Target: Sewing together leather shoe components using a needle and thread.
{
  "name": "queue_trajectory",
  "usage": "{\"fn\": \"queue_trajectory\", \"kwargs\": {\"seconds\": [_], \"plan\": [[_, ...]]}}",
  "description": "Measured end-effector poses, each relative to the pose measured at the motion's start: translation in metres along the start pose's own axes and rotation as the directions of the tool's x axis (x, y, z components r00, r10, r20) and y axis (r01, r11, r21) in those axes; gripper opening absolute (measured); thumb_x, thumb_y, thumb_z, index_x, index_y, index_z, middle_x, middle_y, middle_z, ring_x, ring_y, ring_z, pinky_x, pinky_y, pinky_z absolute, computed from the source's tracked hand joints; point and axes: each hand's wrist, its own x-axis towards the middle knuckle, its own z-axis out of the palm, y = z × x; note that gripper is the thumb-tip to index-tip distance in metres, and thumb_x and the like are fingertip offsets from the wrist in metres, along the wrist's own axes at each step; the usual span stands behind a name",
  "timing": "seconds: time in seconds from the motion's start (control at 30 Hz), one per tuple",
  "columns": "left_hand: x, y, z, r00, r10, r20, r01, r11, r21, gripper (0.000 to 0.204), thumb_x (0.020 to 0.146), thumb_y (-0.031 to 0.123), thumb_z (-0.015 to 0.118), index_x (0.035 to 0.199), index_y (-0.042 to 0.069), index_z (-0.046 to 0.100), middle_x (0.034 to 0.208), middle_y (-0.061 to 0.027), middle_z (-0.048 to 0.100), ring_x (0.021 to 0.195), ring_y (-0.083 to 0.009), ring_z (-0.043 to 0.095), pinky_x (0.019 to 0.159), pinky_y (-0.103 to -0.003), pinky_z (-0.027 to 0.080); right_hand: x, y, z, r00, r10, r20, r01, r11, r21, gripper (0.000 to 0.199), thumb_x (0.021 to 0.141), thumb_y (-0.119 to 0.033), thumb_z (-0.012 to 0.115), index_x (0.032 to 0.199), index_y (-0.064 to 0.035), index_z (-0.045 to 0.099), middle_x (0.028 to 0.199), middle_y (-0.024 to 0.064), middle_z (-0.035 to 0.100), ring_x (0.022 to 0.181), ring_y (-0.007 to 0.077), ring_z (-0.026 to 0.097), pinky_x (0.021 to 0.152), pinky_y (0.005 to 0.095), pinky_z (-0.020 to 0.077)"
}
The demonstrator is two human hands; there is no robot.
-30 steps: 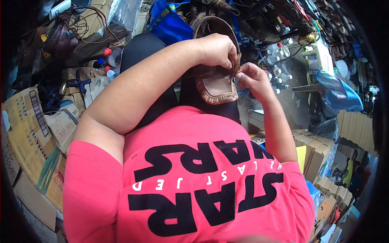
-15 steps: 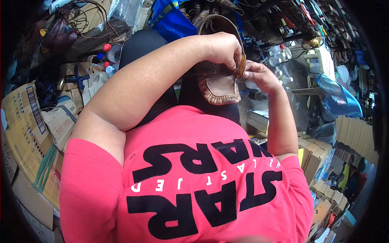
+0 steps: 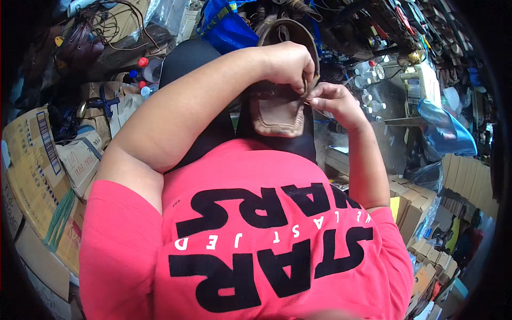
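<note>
A brown leather moccasin shoe (image 3: 277,109) rests on my lap, toe toward my body, its stitched apron showing. My left hand (image 3: 290,64) is curled over the shoe's opening and pinches its right side edge. My right hand (image 3: 330,101) meets it there, fingertips closed on the same edge; whether it holds a needle or thread is too small to tell. Both forearms come in over my red printed shirt (image 3: 256,234) and black trousers (image 3: 192,58).
Cardboard boxes (image 3: 37,160) are stacked at my left, with small bottles with red caps (image 3: 143,64) behind them. A blue bag (image 3: 229,26) and more shoes lie ahead. Bottles and tools (image 3: 373,74) crowd a bench at right, above flat boxes (image 3: 421,213).
The view has shifted slightly. Both hands stay at the shoe's right edge; the right hand has drawn in closer to the left hand's fingertips.
</note>
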Motion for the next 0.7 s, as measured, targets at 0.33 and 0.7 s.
{"fn": "queue_trajectory", "kwargs": {"seconds": [0.33, 0.7], "plan": [[-0.072, 0.0, 0.056, 0.779, 0.144, -0.61, -0.016, 0.977, 0.21, 0.037, 0.065, 0.013, 0.074, 0.099, 0.006, 0.06, 0.103, -0.0095, 0.06, 0.1, -0.0299, 0.055, 0.084, -0.04, 0.042, -0.014, -0.014, 0.029, 0.929, -0.358, -0.093, 0.26, 0.811, -0.524, 0.019, 0.081, -0.009, 0.074, 0.099, -0.0075, 0.074, 0.079, -0.0012, 0.057, 0.07, 0.0075, 0.053, 0.064, 0.024, 0.0459], [-0.065, -0.012, 0.064, 0.787, 0.018, -0.617, 0.03, 0.997, 0.068, 0.028, 0.065, 0.019, 0.073, 0.09, 0.009, 0.068, 0.1, -0.0043, 0.067, 0.095, -0.0225, 0.06, 0.083, -0.038, 0.041, -0.006, -0.017, 0.037, 0.936, -0.289, -0.199, 0.156, 0.851, -0.502, 0.01, 0.081, -0.006, 0.072, 0.088, -0.0002, 0.067, 0.083, 0.0008, 0.061, 0.08, 0.0087, 0.056, 0.072, 0.0257, 0.0471]]}}
